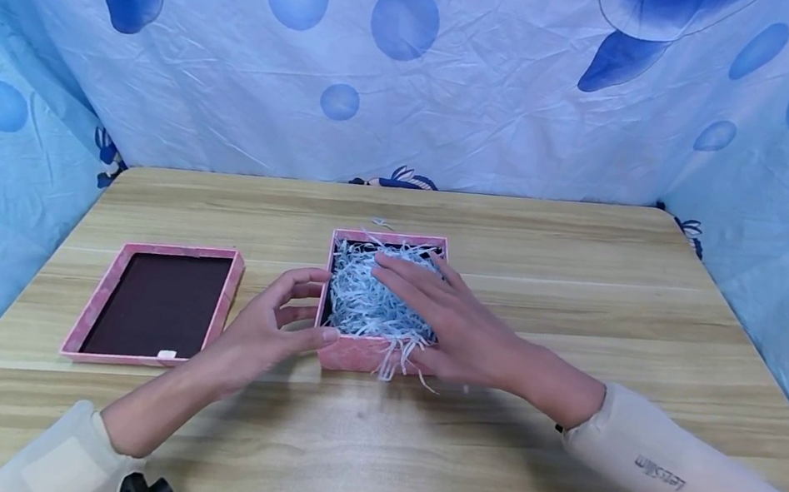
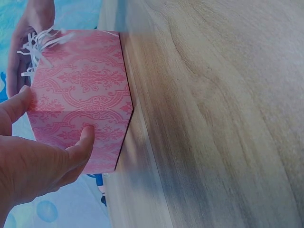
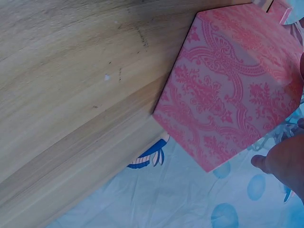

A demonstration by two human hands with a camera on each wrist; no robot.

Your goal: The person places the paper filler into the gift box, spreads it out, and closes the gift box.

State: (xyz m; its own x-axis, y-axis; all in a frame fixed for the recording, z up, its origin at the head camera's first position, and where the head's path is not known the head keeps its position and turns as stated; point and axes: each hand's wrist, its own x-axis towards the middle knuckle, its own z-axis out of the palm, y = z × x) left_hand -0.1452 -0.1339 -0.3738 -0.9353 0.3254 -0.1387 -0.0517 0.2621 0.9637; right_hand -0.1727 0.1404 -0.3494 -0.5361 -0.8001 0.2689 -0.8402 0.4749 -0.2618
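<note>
Pink box (image 1: 349, 353): located near the middle of the wooden table (image 1: 605, 309), upright, with the top uncovered. Its outer walls carry a raised floral pattern, and its inside is dark. Light-blue shredded paper (image 1: 359, 300) fills the box; several strands hang over the near wall, toward the right corner.

Left hand (image 1: 275, 322): positioned at the left side of the box. The thumb lies at the near rim by the left corner, and the fingers extend along the left wall. Thumb and fingers are spread apart and slightly bent. The pressure applied cannot be determined.

Right hand (image 1: 455, 326): positioned at the right side of the box, laid over the shredded paper. The fingers are extended, reaching across the fill toward the far left. It pinches nothing visible; how firmly it presses cannot be determined.

Shallow pink tray (image 1: 160, 297): located to the left of the box, apart from it, dark inner face upward. A small white tab (image 1: 166, 354) is visible at its near edge.

Loose strand (image 1: 382, 223): located on the table, just beyond the far wall of the box. A blue patterned curtain (image 1: 232, 106) surrounds the table's far and lateral sides
</note>
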